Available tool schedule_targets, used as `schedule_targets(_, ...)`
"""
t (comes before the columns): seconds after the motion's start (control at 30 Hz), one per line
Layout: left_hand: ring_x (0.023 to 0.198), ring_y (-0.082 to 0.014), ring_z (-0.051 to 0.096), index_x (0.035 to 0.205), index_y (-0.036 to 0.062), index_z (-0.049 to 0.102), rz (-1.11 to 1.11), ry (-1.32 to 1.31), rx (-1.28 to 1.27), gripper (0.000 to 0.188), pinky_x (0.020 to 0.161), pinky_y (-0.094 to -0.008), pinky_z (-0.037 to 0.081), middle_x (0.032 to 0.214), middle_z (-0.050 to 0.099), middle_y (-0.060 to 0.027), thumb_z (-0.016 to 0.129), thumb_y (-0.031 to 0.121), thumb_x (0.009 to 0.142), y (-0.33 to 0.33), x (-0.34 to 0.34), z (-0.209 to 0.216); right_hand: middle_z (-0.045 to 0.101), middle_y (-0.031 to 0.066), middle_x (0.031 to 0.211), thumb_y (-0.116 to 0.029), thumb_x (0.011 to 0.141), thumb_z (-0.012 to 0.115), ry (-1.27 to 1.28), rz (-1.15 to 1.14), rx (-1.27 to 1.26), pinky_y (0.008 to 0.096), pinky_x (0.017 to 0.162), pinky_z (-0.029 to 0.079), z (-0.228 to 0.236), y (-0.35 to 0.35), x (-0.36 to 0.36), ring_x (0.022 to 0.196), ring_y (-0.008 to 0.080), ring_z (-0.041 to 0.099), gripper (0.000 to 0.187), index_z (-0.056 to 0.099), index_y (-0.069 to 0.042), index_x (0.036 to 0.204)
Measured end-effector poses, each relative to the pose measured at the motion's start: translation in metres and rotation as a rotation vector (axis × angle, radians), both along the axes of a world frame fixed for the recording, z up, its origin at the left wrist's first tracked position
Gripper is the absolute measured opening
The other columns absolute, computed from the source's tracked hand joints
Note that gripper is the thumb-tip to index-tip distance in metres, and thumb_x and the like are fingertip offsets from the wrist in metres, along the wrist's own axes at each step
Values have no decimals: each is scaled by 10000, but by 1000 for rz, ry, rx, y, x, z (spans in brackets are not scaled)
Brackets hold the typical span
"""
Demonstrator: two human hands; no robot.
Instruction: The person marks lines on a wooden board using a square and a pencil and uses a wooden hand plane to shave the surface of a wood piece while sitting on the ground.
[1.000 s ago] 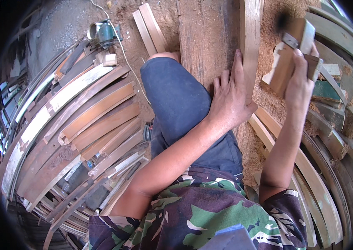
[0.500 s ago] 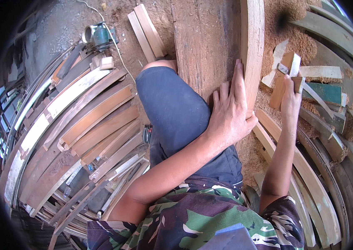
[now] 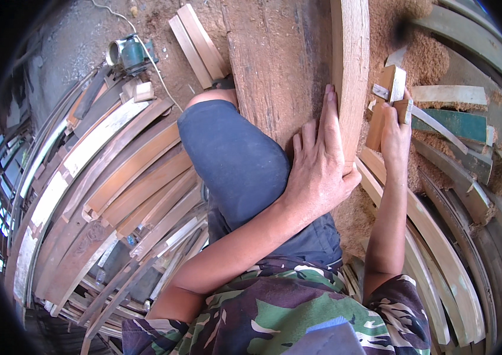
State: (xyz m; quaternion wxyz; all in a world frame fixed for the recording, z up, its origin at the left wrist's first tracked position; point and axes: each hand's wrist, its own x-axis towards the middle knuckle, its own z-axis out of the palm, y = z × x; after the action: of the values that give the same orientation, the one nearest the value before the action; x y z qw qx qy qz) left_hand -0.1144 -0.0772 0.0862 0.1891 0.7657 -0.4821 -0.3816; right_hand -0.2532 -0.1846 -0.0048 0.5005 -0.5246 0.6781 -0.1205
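My left hand [image 3: 321, 160] lies with its fingers stretched along the near end of a long pale wooden beam [image 3: 353, 77]. Its thumb points to the right across the beam's end. My right hand [image 3: 394, 133], to the right of the beam, is closed around a wooden block tool [image 3: 380, 124] with a short crosspiece. The tool's orange-brown body stands tilted, its pale upper end facing away from me. The fingers partly hide it, and its exact kind cannot be made out. Under the beam runs a wide, rough brown plank [image 3: 274, 65].
Sawdust [image 3: 431, 62] covers the ground at the right, among wood offcuts and a green strip [image 3: 449, 127]. Long boards [image 3: 440, 248] lie at the lower right. Stacked timber [image 3: 138, 177] fills the left side. Beyond it sit a green power tool [image 3: 132, 53] with a cord and two short boards [image 3: 200, 44].
My right hand and the wooden block tool have moved a little left, nearer the beam. The whole view has shifted slightly. My left hand keeps its place on the beam.
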Motion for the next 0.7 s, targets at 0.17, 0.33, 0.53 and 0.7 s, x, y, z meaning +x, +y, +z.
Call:
schedule_targets(0.17,1263,-494,486,1631,-119,-33,-19,-26,-7,1228,1141,-609,365,1654,187,-381,778,68,728,1,-1,-1,589,163,1478,-259,1036,576,13,-48,47,399,1160,396,10,-3,3,1337,266,551,638,408,-183,1646)
schedule_targets(0.33,1276,-499,482,1631,-117,-30,-15,-22,-11,1220,1151,-616,356,1642,202,-386,778,70,737,2,-1,-3,616,175,1438,-278,1009,579,-18,-10,-34,432,1141,434,2,-3,-6,1295,279,599,676,389,-162,1647)
schedule_targets(0.53,1321,-488,462,1640,-103,-45,15,5,-49,1240,1161,-619,344,1609,257,-386,790,88,743,4,-2,-6,606,181,1455,-287,1018,583,-53,-1,-72,421,1146,428,5,1,-2,1314,285,589,679,379,-156,1653)
schedule_targets(0.7,1343,-493,446,1642,-99,-58,7,-24,-55,1258,1172,-627,343,1567,298,-397,800,101,744,5,-2,-9,591,199,1491,-301,1019,596,-56,20,-86,431,1153,433,6,5,2,1360,299,576,687,374,-173,1656)
